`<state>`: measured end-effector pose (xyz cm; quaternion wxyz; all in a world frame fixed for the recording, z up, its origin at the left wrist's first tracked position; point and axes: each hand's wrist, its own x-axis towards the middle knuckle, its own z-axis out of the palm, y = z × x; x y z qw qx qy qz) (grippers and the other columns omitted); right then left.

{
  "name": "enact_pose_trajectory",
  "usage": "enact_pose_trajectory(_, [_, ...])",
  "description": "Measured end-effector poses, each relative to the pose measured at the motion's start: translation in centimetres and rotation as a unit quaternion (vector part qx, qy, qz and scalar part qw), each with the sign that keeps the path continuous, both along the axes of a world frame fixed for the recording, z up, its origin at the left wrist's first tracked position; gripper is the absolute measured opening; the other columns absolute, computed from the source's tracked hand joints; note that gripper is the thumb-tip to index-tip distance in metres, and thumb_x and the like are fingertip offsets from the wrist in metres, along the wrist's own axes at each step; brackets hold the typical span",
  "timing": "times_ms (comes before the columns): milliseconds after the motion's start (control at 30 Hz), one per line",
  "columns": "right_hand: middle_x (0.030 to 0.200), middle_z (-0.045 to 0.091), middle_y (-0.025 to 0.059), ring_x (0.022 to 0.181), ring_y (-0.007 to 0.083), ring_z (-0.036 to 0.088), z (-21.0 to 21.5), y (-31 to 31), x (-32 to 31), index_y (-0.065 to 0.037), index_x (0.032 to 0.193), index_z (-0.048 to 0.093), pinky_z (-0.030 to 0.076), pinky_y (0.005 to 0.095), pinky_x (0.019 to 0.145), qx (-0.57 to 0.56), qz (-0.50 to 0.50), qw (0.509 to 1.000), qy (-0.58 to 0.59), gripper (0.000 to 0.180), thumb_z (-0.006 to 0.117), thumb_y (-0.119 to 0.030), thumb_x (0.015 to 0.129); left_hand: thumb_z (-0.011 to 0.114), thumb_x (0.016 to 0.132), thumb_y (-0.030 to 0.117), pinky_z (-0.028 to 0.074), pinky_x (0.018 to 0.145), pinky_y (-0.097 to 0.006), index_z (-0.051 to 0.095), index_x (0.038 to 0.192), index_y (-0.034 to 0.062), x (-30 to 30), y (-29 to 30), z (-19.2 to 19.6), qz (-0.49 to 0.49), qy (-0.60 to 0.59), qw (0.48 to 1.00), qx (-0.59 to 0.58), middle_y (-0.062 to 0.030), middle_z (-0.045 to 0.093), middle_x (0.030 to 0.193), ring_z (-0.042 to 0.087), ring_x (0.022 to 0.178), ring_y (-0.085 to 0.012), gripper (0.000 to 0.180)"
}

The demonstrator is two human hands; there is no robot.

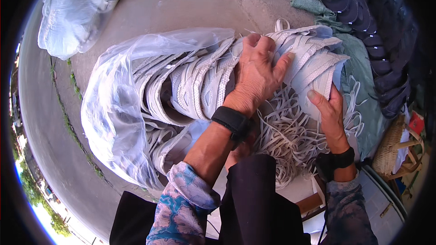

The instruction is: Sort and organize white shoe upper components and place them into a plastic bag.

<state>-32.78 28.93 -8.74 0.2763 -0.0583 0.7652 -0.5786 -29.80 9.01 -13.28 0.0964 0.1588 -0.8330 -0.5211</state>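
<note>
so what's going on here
A person is handling a row of pale shoe uppers with both bare hands. The left hand is on the row near its middle, and the right hand holds the edge at its right end. More uppers sit at the left inside an open clear bag. A tangle of laces hangs below the hands, and dark pieces lie stacked at the upper right.

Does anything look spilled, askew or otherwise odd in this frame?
One thing: pale lace-like strips lie in a loose tangle beside the right hand, messy against the overlapped white shoe uppers it grips. Whether that is accidental, I cannot tell; no damage is evident.
</note>
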Motion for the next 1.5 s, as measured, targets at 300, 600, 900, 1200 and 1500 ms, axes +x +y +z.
enact_pose_trajectory(300, [0.123, 0.055, 0.0121, 0.106, 0.0197, 0.057, -0.7, -0.8, -0.8, 0.002, 0.131, 0.045, 0.044, 0.0318, 0.091, -0.100, -0.219, 0.970, 0.031, 0.052, 0.062, -0.025, 0.090, 0.067, 0.080, 0.054, 0.047, 0.087, -0.041, 0.055, 0.115, -0.0057, -0.9, -0.5, -0.3, -0.016, -0.043, 0.999, 0.029, -0.0231, 0.053, 0.107, 0.057, 0.098, -0.0344, 0.070])
enact_pose_trajectory(600, [0.126, 0.052, 0.0122, 0.114, 0.0223, 0.051, -1.1, 2.2, -1.9, 0.005, 0.132, 0.043, 0.038, 0.0337, 0.099, -0.052, -0.051, 0.997, -0.015, 0.052, 0.061, -0.014, 0.086, 0.074, 0.076, 0.038, 0.048, 0.075, -0.041, 0.059, 0.091, -0.0113, 1.0, 0.3, 0.0, -0.018, -0.027, 0.998, 0.054, -0.0237, 0.054, 0.087, 0.056, 0.081, -0.0365, 0.054])
enact_pose_trajectory(900, [0.139, 0.037, 0.0181, 0.126, 0.0289, 0.041, 4.6, 2.8, 5.4, 0.005, 0.143, 0.020, 0.032, 0.0400, 0.106, -0.083, 0.051, 0.989, -0.110, 0.089, 0.073, -0.012, 0.074, 0.074, 0.076, 0.037, 0.048, 0.067, -0.037, 0.057, 0.109, -0.0089, 11.1, -0.8, 6.2, -0.037, -0.111, 0.990, 0.080, -0.0217, 0.055, 0.089, 0.057, 0.078, -0.0324, 0.059])
enact_pose_trajectory(1200, [0.111, 0.057, 0.0166, 0.097, 0.0335, 0.057, 2.7, -6.8, 10.0, -0.008, 0.103, 0.068, 0.048, 0.0429, 0.087, -0.086, 0.233, 0.962, 0.114, 0.034, 0.077, -0.006, 0.071, 0.059, 0.089, 0.019, 0.049, 0.075, -0.041, 0.051, 0.119, -0.0068, 14.8, -5.6, 9.5, 0.101, -0.145, 0.982, -0.061, -0.0266, 0.058, 0.097, 0.060, 0.085, -0.0412, 0.040])
enact_pose_trajectory(1500, [0.105, 0.054, 0.0162, 0.095, 0.0317, 0.057, -0.4, -8.0, 7.3, -0.011, 0.113, 0.065, 0.048, 0.0390, 0.082, -0.085, 0.305, 0.860, 0.401, 0.041, 0.072, -0.001, 0.075, 0.067, 0.084, 0.018, 0.048, 0.062, -0.029, 0.059, 0.106, 0.0014, 16.5, -9.6, 8.9, 0.226, -0.101, 0.930, -0.271, -0.0117, 0.059, 0.100, 0.057, 0.075, -0.0182, 0.029])
